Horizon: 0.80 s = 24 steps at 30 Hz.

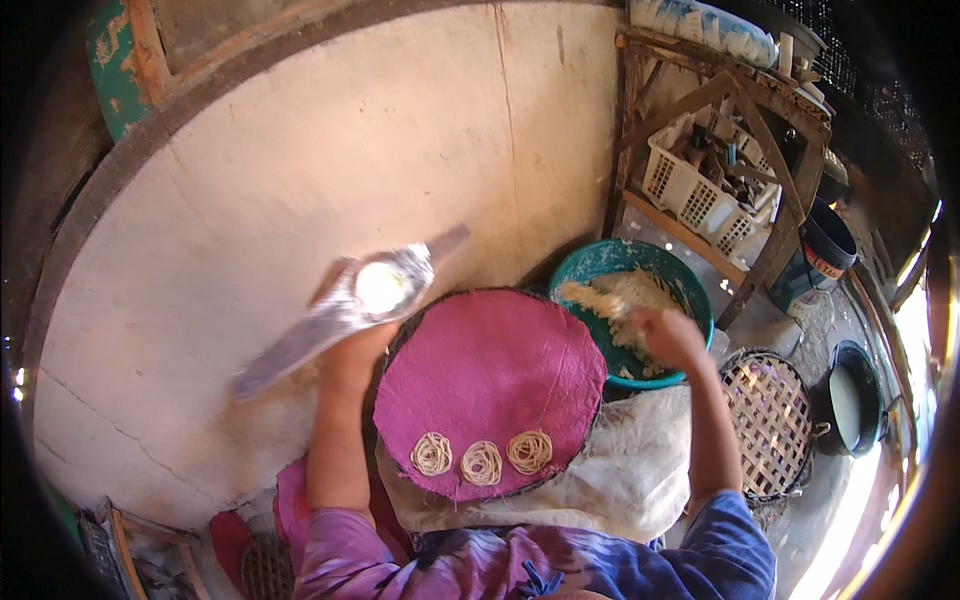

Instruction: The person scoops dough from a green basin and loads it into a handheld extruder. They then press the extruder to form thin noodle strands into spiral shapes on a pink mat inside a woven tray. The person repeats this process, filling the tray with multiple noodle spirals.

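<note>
- Left hand: closed round the bar-shaped tool, at 10 o'clock of the pink round tray. Tool's round middle is glare-bright; can't tell if it's filled.
- Right hand: in the teal basin, 2 o'clock of tray, at the pale dough. Fingers blurred; can't tell if they grip any.
- Step in hand looks like taking up dough. Gather one compact lump, not loose crumbs; crumbs would likely trap gaps.
- Hold the tool steady and level meanwhile.
- Route any dough past the tray's 12 o'clock edge: three noodle coils sit at 7, 6 and 5; don't drop bits there.
</note>
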### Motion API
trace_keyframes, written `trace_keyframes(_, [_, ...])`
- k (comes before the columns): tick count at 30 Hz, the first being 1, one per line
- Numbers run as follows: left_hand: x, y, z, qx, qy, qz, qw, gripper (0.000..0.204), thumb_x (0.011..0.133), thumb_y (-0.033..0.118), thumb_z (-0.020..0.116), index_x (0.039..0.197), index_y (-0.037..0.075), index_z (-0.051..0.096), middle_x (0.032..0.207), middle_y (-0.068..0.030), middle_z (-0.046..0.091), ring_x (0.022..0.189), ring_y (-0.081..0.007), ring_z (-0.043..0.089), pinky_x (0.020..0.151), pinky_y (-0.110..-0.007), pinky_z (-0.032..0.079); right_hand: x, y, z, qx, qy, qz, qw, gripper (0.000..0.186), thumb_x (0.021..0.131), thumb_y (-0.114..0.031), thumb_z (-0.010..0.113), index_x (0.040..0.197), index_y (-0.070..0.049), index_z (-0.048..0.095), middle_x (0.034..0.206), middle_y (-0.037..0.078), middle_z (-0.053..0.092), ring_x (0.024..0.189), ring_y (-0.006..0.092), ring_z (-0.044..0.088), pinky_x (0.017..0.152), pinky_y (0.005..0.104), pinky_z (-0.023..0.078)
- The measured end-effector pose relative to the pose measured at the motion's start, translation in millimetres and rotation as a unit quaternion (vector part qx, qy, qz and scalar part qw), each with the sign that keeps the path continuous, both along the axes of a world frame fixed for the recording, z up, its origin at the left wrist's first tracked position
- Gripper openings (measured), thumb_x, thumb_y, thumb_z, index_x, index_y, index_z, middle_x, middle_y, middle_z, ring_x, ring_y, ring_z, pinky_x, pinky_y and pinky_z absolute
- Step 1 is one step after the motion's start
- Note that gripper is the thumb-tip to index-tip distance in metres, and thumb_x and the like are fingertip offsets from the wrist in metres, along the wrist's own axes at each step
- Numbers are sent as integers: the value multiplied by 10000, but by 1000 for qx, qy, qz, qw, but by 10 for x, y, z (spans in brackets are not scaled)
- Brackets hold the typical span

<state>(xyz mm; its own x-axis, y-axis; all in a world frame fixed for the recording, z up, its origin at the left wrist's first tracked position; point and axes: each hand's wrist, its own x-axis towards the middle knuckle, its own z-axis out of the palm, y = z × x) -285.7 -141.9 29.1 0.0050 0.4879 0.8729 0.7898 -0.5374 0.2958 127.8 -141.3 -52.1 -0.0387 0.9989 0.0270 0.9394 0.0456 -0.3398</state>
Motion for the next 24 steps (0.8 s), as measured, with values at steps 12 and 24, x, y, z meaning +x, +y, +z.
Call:
trace_keyframes(12, [541,-27,-207,-266,-581,-619,456,125,854,179,606,852,74,539,804,-14,484,707,-160,543,741,-346,445,-1339,-773,-532,-485,799,118,336,1025,825,-849,320,1432,-30,423,1372,234,505,1144,339,553,938,472,463])
trace_keyframes(24, [465,-773,-931,-404,-136,-308,851,386,756,155,821,1094,44,670,961,-105,721,883,-132,686,793,-295,539,-1015,-1109,-18,14,568,134,812,828,898,-601,557,1383,26,318,1027,131,489,755,183,484,627,309,399])
